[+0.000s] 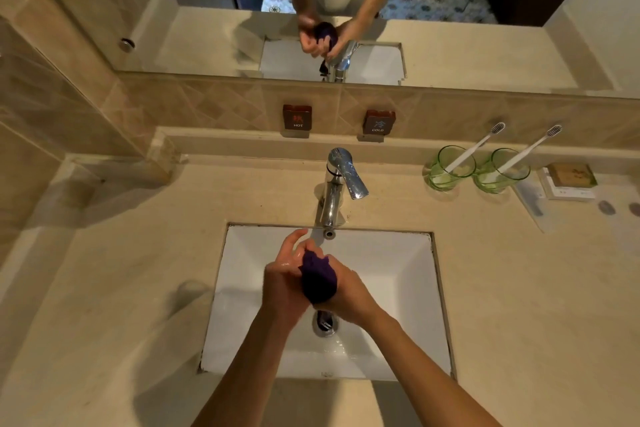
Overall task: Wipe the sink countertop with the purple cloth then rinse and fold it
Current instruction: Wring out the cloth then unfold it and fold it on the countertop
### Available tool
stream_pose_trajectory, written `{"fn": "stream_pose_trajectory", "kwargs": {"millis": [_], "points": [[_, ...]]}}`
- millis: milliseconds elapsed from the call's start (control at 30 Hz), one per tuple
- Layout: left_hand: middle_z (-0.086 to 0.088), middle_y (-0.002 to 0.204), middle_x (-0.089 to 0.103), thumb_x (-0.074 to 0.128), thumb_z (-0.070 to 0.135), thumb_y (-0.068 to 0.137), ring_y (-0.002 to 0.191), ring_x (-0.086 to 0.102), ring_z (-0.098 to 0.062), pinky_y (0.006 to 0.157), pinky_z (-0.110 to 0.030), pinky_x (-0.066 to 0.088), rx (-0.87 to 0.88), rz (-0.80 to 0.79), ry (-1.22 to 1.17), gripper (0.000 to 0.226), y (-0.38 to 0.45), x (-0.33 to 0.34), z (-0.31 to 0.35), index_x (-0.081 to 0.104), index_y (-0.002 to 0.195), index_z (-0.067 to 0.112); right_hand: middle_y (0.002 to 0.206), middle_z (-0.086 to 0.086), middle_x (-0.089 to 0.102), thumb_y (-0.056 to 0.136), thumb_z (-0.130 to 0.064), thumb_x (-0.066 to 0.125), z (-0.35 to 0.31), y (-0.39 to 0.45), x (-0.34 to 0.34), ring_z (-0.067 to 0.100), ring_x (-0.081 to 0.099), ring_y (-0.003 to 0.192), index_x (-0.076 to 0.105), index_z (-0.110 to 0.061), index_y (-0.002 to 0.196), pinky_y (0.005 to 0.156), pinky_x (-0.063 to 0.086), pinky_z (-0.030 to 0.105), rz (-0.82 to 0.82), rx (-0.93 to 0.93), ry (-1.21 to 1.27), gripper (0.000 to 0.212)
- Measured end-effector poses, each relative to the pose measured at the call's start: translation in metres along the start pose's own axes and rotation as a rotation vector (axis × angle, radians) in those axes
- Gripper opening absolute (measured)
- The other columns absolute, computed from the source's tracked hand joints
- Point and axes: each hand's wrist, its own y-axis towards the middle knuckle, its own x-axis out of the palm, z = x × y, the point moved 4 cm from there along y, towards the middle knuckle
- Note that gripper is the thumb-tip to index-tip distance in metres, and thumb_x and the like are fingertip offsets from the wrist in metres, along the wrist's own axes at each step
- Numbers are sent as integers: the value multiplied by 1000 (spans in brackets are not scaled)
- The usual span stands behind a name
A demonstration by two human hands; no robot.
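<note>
The purple cloth (pixel 318 277) is bunched into a wet wad over the middle of the white sink basin (pixel 398 274). My left hand (pixel 285 279) presses against its left side with the fingers wrapped around it. My right hand (pixel 348 291) grips it from the right and below. Both hands look wet. A dark end of the cloth hangs down towards the drain (pixel 323 322). The beige countertop (pixel 138 288) surrounds the basin.
A chrome faucet (pixel 337 184) stands behind the basin. Two green glasses (pixel 446 168) (pixel 500 172) with toothbrushes, a small box (pixel 571 177) and a comb (pixel 531 199) sit at the back right. HOT (pixel 297 116) and COLD (pixel 378 121) signs hang below the mirror (pixel 207 28).
</note>
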Motion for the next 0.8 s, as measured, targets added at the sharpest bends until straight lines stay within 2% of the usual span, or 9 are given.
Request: {"fn": "stream_pose_trajectory", "kwargs": {"millis": [67,167,267,333,400,467,533,633,800], "points": [[-6,93,67,51,9,95,80,66,-18,63,-27,60,10,78,7,41,-1,-6,9,58,135,15,101,-3,67,82,-23,78,-6,-6,-7,15,64,87,58,-19,108,78,57,27,54,-98,-167,33],[-12,123,62,43,47,102,108,64,-29,84,-45,60,-232,60,-13,41,5,-13,7,59,132,23,102,1,62,87,-22,72,-14,-18,-19,20,57,91,56,-18,104,77,51,31,143,-271,-402,24],[-17,137,59,44,73,91,122,61,-40,99,-61,52,-589,-272,137,70,-2,-11,-7,58,136,21,109,2,56,80,-16,76,-15,-27,-23,21,51,94,51,-18,117,77,49,32,175,-491,-597,45],[-18,128,66,40,66,97,116,65,-37,94,-51,57,-700,-494,165,67,-13,-6,-16,63,131,13,113,3,52,77,-13,77,-19,-32,-28,21,50,97,46,-17,122,75,50,30,138,-554,-627,55],[-13,118,70,60,53,93,100,68,-24,82,-29,57,-754,-636,237,52,-18,-2,-14,66,123,10,116,4,50,77,-11,75,-22,-35,-34,20,48,102,45,-16,124,72,51,30,80,-603,-614,55],[-11,118,70,71,35,90,86,62,-11,72,-17,50,-859,-770,327,41,-21,3,-12,63,122,11,115,3,56,82,-16,73,-18,-38,-36,18,48,102,50,-17,126,76,51,31,9,-663,-639,49],[-10,116,70,66,19,91,77,59,-6,68,-15,50,-947,-751,475,32,-17,0,-13,60,120,9,113,-1,61,84,-27,73,-12,-40,-38,17,51,102,51,-23,128,86,48,31,-30,-667,-690,49],[-3,91,68,65,7,86,70,61,-9,68,-20,53,-1019,-674,700,23,-10,-11,-13,61,109,9,114,-8,64,78,-34,76,-7,-40,-43,14,54,103,49,-32,127,94,44,31,-116,-531,-620,56],[0,88,68,62,-1,87,78,61,-13,68,-20,54,-1025,-738,825,29,-16,-14,6,61,113,11,95,-10,67,73,-12,78,1,-48,-55,4,65,78,59,-26,120,71,58,29,-380,-134,40,53]]}}
